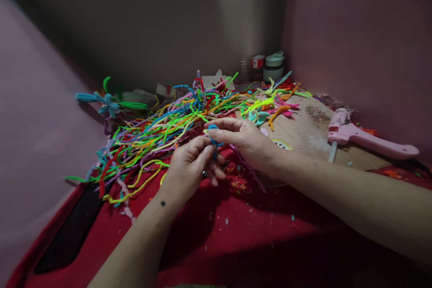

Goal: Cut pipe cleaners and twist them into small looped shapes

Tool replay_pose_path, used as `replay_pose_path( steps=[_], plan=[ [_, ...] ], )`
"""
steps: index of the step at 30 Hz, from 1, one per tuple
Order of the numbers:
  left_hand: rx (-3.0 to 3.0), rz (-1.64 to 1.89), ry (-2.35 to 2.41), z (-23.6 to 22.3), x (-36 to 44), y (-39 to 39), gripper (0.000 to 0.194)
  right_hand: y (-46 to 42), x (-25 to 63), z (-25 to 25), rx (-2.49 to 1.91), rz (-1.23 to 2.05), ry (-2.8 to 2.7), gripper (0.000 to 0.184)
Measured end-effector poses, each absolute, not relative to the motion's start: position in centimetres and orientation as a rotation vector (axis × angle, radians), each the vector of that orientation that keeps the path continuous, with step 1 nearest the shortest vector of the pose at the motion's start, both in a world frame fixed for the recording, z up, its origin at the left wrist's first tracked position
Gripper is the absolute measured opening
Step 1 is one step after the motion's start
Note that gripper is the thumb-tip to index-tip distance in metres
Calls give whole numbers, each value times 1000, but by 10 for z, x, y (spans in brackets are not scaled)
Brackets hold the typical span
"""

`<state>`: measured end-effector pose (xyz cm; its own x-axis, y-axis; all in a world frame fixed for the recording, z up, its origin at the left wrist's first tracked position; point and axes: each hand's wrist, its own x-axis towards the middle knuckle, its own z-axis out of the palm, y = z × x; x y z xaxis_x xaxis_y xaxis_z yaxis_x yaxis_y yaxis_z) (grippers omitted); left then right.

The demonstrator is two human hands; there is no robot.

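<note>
My left hand (192, 162) and my right hand (238, 137) meet over the front of the table. Between their fingertips is a small blue piece of bent pipe cleaner (216, 134), partly covered by the fingers. The right thumb and forefinger pinch it from above, while the left thumb and forefinger close on its lower side. A pale yellow bit shows beside the right fingertips. Just behind the hands spreads a large heap of loose pipe cleaners (158, 130) in many colours.
A pink glue gun (367, 139) lies on a brown board (303, 121) at the right. Bent pipe-cleaner pieces (259, 108) lie nearby. A blue pipe-cleaner flower (108, 105) is at the left, above a black flat object (69, 229). A lidded cup (273, 67) stands behind. Scraps dot the red cloth (236, 229).
</note>
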<state>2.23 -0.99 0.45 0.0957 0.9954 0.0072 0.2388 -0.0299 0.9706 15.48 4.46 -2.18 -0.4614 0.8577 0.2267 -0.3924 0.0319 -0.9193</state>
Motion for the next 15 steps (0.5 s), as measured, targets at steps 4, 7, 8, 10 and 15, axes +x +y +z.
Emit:
replay_pose_path(
  steps=[4,7,8,10,15],
  plan=[
    [1416,974,1326,6,21,-9,13,47,155,-23,-458,1791,-1229,20],
    [1382,996,1350,6,18,-8,16,50,154,-24,-476,1798,-1089,20],
    [1370,987,1340,6,17,-7,17,51,154,-24,-477,1803,-1071,21],
    [1336,952,1304,6,15,-5,19,53,153,-25,-472,1810,-1052,23],
    [1169,908,1110,4,10,0,22,53,153,-26,-461,1841,-1035,28]
  ],
)
